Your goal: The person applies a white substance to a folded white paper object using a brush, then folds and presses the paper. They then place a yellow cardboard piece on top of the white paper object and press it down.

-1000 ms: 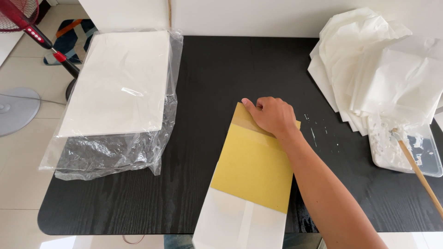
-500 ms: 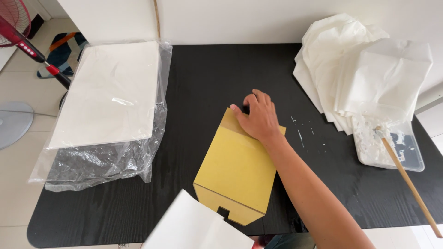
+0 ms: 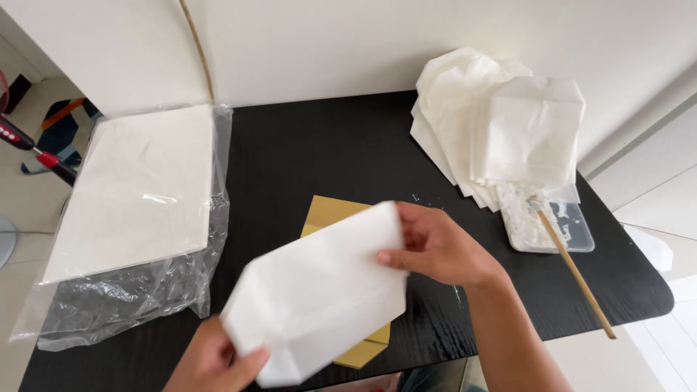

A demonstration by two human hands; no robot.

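The person held a white paper bag [image 3: 319,290] above the near half of the black table [image 3: 312,152], with both hands engaged. The right hand [image 3: 435,247] gripped the bag's right edge, thumb on the upper face and the remaining fingers curled behind the paper. The left hand [image 3: 214,359] gripped the bag's lower left corner, thumb pressed on the front face and the other fingers hidden behind the sheet. The bag was tilted, its right end higher than its left, and it was clear of the table surface.

Directly beneath the bag lay a yellow card template [image 3: 330,214], flat on the table; only its far edge and a near corner showed past the paper.

On the left part of the table rested a stack of white paper sheets [image 3: 138,189] inside an open clear plastic wrapper [image 3: 123,305]. At the far right corner sat a fanned pile of finished white bags [image 3: 501,131], overlapping one another. Just beside that pile, nearer the person, stood a shallow clear tray of white paste [image 3: 555,232], with a wooden stick [image 3: 577,272] resting in it and extending past the table's edge.
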